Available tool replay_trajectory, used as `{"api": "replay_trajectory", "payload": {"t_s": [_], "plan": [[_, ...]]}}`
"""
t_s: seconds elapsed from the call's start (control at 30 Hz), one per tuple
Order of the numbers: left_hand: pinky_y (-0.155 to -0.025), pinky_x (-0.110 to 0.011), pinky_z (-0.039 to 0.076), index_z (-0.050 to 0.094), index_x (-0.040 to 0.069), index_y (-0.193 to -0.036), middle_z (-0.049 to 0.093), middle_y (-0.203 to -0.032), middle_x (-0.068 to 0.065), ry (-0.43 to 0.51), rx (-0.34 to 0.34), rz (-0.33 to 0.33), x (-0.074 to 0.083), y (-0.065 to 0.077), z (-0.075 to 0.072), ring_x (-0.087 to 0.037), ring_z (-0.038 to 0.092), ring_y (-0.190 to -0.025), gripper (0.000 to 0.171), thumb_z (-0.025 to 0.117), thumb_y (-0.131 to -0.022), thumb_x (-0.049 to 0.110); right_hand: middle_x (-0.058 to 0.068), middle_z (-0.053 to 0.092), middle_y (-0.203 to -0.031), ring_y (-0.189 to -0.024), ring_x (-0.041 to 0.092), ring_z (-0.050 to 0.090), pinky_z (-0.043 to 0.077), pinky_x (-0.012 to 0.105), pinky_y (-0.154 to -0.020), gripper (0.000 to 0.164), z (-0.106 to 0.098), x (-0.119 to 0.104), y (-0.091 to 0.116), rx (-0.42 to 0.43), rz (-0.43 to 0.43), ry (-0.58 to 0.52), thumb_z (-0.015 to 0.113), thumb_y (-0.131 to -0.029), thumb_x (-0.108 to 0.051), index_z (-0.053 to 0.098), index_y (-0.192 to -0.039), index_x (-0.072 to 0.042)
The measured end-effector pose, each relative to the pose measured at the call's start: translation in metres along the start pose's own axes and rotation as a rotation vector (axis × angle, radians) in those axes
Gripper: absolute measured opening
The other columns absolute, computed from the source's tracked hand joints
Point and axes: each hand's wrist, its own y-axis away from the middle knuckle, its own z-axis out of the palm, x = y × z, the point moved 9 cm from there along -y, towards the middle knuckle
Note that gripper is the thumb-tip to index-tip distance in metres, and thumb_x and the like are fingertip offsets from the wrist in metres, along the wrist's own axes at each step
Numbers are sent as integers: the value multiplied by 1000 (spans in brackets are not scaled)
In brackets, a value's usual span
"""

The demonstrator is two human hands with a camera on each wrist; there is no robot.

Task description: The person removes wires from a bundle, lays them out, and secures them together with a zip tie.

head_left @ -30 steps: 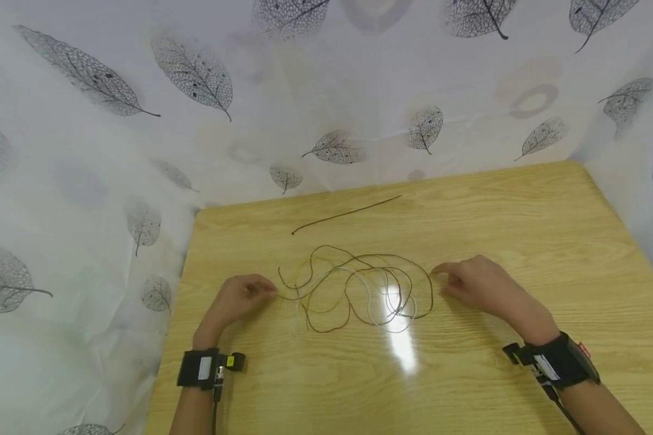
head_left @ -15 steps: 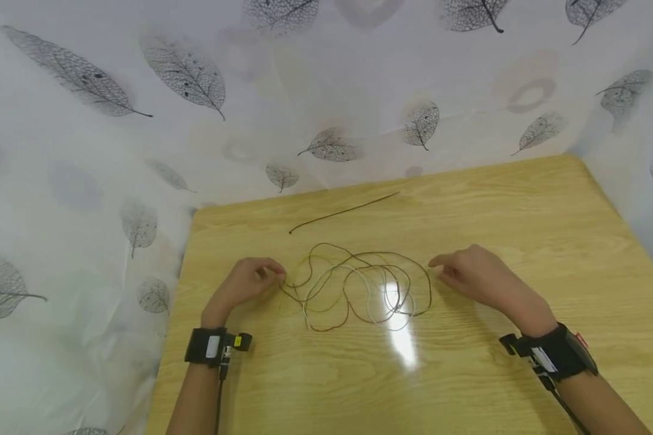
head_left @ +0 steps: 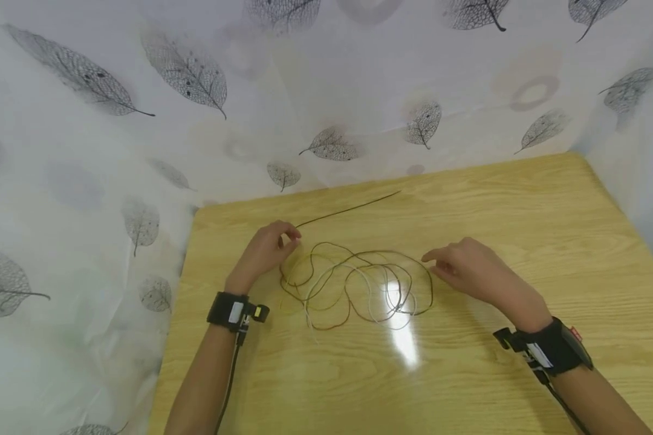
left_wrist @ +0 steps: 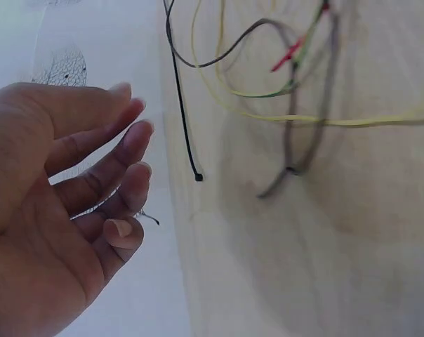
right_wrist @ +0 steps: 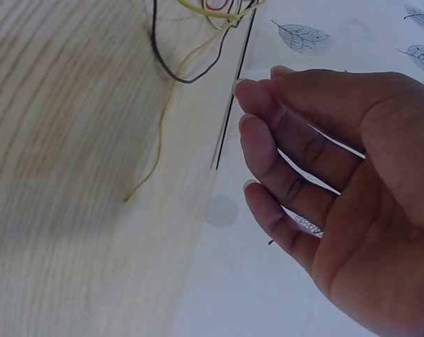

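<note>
A loose tangle of thin wires (head_left: 432, 289), dark, yellow, white and red, lies in loops on the table. Behind it is a long black cable tie (head_left: 348, 209); its small square head shows in the left wrist view. My left hand (head_left: 265, 252) hovers by the tangle's far left side, near the tie's head. Its fingers are loosely bent with nothing between them, apart from the yellow wire (left_wrist: 324, 121). My right hand (head_left: 470, 272) is at the tangle's right edge, index finger extended towards the dark loop. In the right wrist view its fingers are relaxed around nothing, away from a yellow strand (right_wrist: 160, 133).
The wood-grain table (head_left: 549, 241) meets a white leaf-patterned sheet (head_left: 375, 78) at the back and sides. Each wrist wears a black strap (head_left: 228, 310) with a small camera and a cable. Light glares on the tabletop beside the tangle.
My left hand has moved away from the tangle's left end, up and to the right towards the cable tie. The wires at that end have shifted slightly. My right hand has moved slightly left.
</note>
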Motion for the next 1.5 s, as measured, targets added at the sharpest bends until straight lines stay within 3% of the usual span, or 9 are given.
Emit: {"api": "replay_trajectory", "payload": {"t_s": [0.13,0.3,0.5,0.77,0.97,1.13,1.23,1.37,1.5], "plan": [[-71,-36,48,62,7,-119,59,-109,-7,-39,-48,-24,-4,-19,2,-21,56,-84,27,60,-96,22,-7,66,-74,-55,-1,48,44,21,-53,22,2,-4,-5,-8,1,-15,71,-86,-12,72,-108,-11],[-87,-42,47,60,4,-119,58,-111,-11,-132,-95,-72,-23,-31,8,-27,57,-101,28,62,-95,18,-7,68,-75,-57,-2,51,45,21,-53,21,4,-10,-9,-10,-6,-46,71,-86,-12,72,-107,-10],[-75,-39,49,62,8,-104,52,-98,-7,-225,-76,-159,-42,-30,11,-23,54,-88,14,62,-94,17,-8,67,-73,-56,-4,50,45,21,-53,19,7,-15,-13,-4,-23,-36,70,-87,-13,72,-107,-11],[-70,-36,50,56,9,-98,58,-91,-6,-244,-44,-148,-42,-21,10,-21,58,-80,7,53,-98,15,-8,67,-73,-54,-4,48,44,21,-53,20,8,-19,-19,-14,-32,-37,70,-87,-12,72,-107,-10],[-61,-30,45,59,17,-100,63,-88,4,-93,-3,-100,-22,8,-5,-15,54,-67,5,60,-96,20,-7,68,-75,-56,-3,49,44,21,-52,20,7,-24,-25,-11,-49,-45,70,-87,-11,72,-108,-10],[-50,-28,38,65,23,-98,65,-87,13,-27,81,7,11,40,-24,-11,44,-53,5,66,-93,26,-6,68,-74,-55,-2,50,44,20,-51,20,3,-29,-32,6,-71,-30,71,-87,-11,72,-107,-10],[-50,-26,36,66,24,-96,64,-83,17,12,116,68,26,54,-34,-8,43,-52,5,65,-93,27,-6,68,-74,-57,-1,52,44,20,-52,23,1,-33,-36,14,-86,-28,71,-86,-11,72,-109,-10],[-49,-26,37,68,26,-100,65,-82,16,92,68,146,41,64,-37,-9,44,-52,7,63,-94,26,-6,68,-76,-57,-1,52,45,20,-52,28,2,-39,-47,10,-116,-30,70,-87,-12,69,-115,-11],[-50,-26,41,68,32,-104,66,-88,17,163,-10,218,62,63,-33,-7,48,-55,14,62,-95,23,-5,70,-78,-55,0,51,45,21,-52,34,2,-45,-62,11,-140,-16,67,-88,-12,66,-122,-14]]}}
